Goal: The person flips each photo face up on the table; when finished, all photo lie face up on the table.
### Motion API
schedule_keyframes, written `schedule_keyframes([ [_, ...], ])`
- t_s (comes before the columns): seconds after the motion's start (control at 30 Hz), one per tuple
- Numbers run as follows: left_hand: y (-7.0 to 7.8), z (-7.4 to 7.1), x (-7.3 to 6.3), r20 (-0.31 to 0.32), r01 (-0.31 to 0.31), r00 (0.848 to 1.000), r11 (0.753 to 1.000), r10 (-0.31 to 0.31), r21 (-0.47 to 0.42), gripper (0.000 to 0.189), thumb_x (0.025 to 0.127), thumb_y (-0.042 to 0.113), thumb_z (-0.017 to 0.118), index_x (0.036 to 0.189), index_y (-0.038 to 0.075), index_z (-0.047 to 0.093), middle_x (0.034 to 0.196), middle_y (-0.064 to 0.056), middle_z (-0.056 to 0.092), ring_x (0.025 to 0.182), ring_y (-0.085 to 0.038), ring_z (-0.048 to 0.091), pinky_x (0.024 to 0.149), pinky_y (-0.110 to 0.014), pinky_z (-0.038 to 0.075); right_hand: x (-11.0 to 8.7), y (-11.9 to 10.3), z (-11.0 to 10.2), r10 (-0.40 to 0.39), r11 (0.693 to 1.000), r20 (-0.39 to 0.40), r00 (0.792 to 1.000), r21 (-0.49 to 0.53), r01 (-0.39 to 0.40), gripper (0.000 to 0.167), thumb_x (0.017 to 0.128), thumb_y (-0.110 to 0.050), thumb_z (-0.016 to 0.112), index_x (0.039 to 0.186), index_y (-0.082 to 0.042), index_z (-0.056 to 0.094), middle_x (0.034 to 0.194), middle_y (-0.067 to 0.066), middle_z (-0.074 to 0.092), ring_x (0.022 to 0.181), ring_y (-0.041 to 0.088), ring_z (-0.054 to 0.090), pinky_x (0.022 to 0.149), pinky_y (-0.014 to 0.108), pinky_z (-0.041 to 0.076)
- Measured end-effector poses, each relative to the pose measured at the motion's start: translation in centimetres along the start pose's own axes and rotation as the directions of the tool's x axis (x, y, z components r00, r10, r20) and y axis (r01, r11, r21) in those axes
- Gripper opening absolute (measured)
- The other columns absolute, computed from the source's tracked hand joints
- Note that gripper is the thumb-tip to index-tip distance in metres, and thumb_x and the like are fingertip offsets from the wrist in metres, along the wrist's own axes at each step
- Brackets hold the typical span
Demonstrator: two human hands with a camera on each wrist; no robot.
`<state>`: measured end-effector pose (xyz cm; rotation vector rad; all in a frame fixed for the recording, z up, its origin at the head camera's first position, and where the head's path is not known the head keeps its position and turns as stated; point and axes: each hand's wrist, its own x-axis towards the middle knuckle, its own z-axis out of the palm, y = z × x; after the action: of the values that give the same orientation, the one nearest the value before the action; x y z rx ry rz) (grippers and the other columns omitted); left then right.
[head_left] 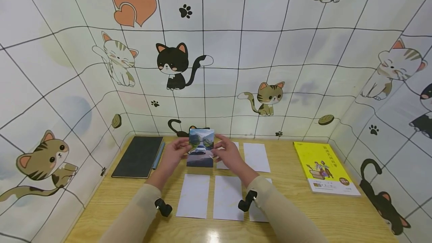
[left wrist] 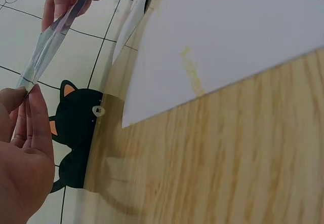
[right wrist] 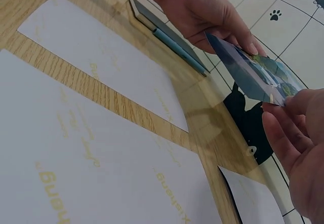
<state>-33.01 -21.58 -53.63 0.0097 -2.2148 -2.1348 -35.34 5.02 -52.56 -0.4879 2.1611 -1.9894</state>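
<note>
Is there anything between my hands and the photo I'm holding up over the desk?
Nothing visible. The left hand pinches the left edge of the photo and the right hand pinches its right edge, both in direct contact. The white cards lie flat on the table below, apart from it.

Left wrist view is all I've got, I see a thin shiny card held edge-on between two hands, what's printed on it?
Observer: The photo card shows a white car on a road below green hills.
Operator: Which hands hold it?
Observer: The left hand pinches its left edge and the right hand its right edge, holding it upright above the table.
Operator: What else is on the table?
Observer: White paper cards lie face down in rows, a yellow book lies to the right, and a dark notebook with a blue pen lies to the left.
</note>
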Motion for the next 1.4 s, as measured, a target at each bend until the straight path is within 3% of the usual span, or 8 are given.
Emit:
schedule_keyframes([
  [0.23,-0.3,-0.2,0.4,0.022,-0.037,0.999,0.999,0.036,0.035,0.046,0.107,0.009,0.075,0.152,0.012,0.066,0.117,-0.009,0.072,0.1,-0.018,0.071,0.082,-0.032,0.064,0.4,0.1,-0.2,0.004,0.999,0.037,0.999,-0.044,-0.002,0.072,0.104,0.002,0.071,0.169,-0.011,0.044,0.114,0.017,0.07,0.087,0.025,0.077,0.071,0.043,0.066],
  [0.5,-1.2,-1.3,1.1,0.123,-0.075,0.99,0.992,0.062,0.097,0.054,0.108,0.002,0.07,0.16,0.01,0.058,0.127,-0.018,0.068,0.101,-0.02,0.073,0.087,-0.039,0.066,0.5,0.0,-0.7,0.047,0.994,0.109,0.993,-0.108,-0.036,0.079,0.103,0.003,0.073,0.173,-0.012,0.039,0.116,0.018,0.068,0.092,0.027,0.078,0.077,0.049,0.067],
  [0.73,-0.7,-2.0,1.3,0.232,-0.07,0.972,0.979,0.024,0.191,0.061,0.109,0.003,0.07,0.167,0.011,0.05,0.129,-0.019,0.068,0.107,-0.027,0.075,0.094,-0.047,0.064,0.8,0.3,-1.3,0.088,0.991,0.156,0.984,-0.117,-0.07,0.084,0.103,0.002,0.073,0.175,-0.013,0.033,0.116,0.02,0.068,0.092,0.026,0.077,0.074,0.044,0.066],
  [0.9,-0.8,-2.4,1.8,0.296,-0.081,0.955,0.967,0.007,0.24,0.065,0.108,0.004,0.071,0.168,0.007,0.046,0.124,-0.019,0.07,0.104,-0.032,0.076,0.091,-0.048,0.064,0.9,0.2,-1.5,0.109,0.987,0.18,0.978,-0.132,-0.086,0.085,0.104,0.002,0.073,0.176,-0.011,0.029,0.114,0.022,0.068,0.092,0.029,0.077,0.077,0.045,0.066],
  [1.4,-1.8,-3.5,3.5,0.382,-0.069,0.92,0.929,-0.081,0.364,0.073,0.107,0.009,0.073,0.171,0.006,0.038,0.126,-0.015,0.068,0.105,-0.025,0.074,0.076,-0.038,0.056,2.2,0.4,-1.6,0.176,0.972,0.269,0.947,-0.199,-0.124,0.093,0.104,-0.001,0.074,0.178,-0.011,0.018,0.114,0.021,0.071,0.098,0.039,0.076,0.076,0.048,0.064],
])
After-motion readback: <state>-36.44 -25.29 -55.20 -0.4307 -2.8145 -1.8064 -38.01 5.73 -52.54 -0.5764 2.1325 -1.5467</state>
